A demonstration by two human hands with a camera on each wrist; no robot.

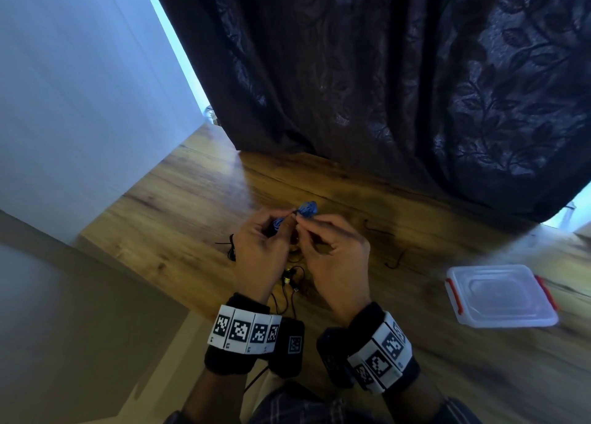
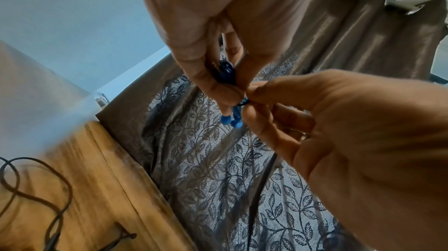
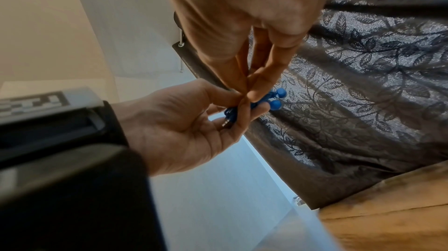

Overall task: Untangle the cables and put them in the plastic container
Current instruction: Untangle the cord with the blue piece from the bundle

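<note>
Your left hand (image 1: 260, 251) has its grip curled round the bundled blue earphone cable (image 3: 257, 102), held up above the wooden surface (image 1: 179, 206), while your right hand (image 1: 335, 257) pinches the same bundle between thumb and fingertips. Black cables (image 1: 289, 283) lie on the surface below your hands. The plastic container (image 1: 502, 295), lid on, sits well to your right.

Your three views — one head, two wrist.
Head looks down on the bench (image 1: 192, 200); both wrist cameras sit close, facing up along your fingers (image 2: 218, 90) — all share the curtain (image 1: 383, 72).
</note>
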